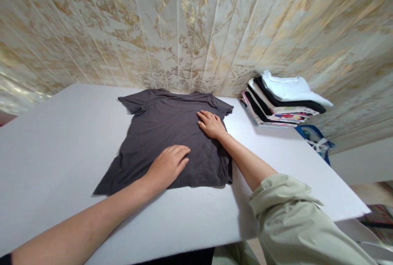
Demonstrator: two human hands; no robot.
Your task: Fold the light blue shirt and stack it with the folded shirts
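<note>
A dark grey T-shirt lies spread on the white table, its neck toward the curtain and its hem toward me. Its left lower corner flares out to the side, and soft wrinkles run over the cloth. My left hand rests on the lower middle of the shirt, fingers extended and pointing right. Farther up, near the shirt's right side, my right hand lies flat with its fingers stretched out. Neither hand grips the fabric.
A stack of folded clothes with a white garment on top stands at the table's back right. Beyond the right edge hangs a blue bag. A gold-patterned curtain borders the back of the white table.
</note>
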